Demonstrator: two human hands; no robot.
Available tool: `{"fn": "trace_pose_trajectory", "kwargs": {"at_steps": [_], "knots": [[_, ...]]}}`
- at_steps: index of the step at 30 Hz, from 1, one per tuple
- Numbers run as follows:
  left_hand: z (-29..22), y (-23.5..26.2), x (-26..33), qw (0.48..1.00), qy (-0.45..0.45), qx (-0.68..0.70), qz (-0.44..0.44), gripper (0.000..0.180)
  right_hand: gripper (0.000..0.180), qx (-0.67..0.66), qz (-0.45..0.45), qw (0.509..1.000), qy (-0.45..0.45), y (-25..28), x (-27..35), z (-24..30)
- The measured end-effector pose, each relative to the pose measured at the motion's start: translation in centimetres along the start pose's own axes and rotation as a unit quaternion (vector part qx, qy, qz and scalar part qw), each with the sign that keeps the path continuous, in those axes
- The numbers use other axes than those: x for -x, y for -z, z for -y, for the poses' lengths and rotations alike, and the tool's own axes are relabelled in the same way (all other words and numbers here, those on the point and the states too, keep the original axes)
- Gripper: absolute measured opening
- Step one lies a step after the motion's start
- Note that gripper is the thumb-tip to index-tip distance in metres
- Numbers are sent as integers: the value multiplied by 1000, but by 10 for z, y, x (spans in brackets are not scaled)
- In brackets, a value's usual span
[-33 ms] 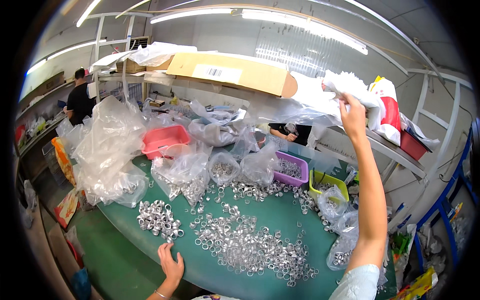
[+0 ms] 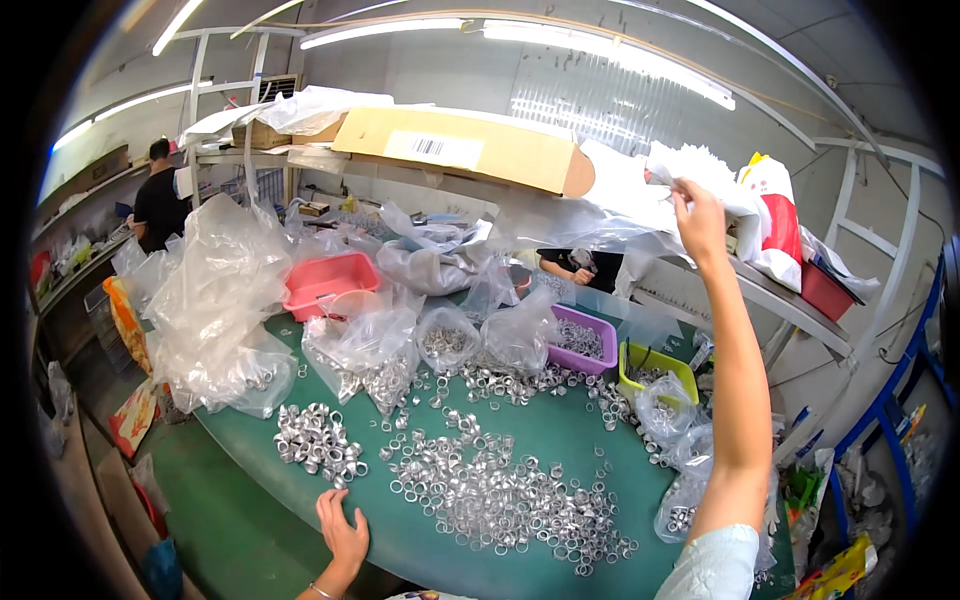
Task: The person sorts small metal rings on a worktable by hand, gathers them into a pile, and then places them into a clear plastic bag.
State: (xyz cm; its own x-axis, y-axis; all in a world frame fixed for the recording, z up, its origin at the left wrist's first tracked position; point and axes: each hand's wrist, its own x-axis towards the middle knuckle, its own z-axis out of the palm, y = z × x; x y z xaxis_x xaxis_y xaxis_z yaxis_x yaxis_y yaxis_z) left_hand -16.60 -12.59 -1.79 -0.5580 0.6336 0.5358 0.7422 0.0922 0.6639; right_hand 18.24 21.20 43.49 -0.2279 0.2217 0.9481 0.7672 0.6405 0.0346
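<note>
Hands well apart: right hand (image 2: 702,222) up at crumpled white plastic (image 2: 692,160) on shelf (image 2: 790,305), can't tell if gripping; left hand (image 2: 343,530) empty, fingers loosely spread by green table (image 2: 400,535) edge. Probably best to pinch one layer.

Right hand (image 2: 701,222), one: shifting slightly up and to the left beside the white bag (image 2: 712,168); whether the fingertips are touching it is hard to tell. Right forearm (image 2: 740,410), one: following, edging slightly left.
</note>
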Motion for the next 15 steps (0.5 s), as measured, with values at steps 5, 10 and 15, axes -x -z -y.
{"fn": "trace_pose_trajectory", "kwargs": {"at_steps": [5,10,15], "knots": [[-2,4,1,1000,2,-29,6,40,15,289,110,949,-57,-32,-44,28],[-7,-1,1,999,-9,-36,2,35,32,223,242,942,-65,-78,-70,-15],[-8,2,-1,999,9,-33,9,28,51,218,276,931,-100,-114,-42,-18]]}}
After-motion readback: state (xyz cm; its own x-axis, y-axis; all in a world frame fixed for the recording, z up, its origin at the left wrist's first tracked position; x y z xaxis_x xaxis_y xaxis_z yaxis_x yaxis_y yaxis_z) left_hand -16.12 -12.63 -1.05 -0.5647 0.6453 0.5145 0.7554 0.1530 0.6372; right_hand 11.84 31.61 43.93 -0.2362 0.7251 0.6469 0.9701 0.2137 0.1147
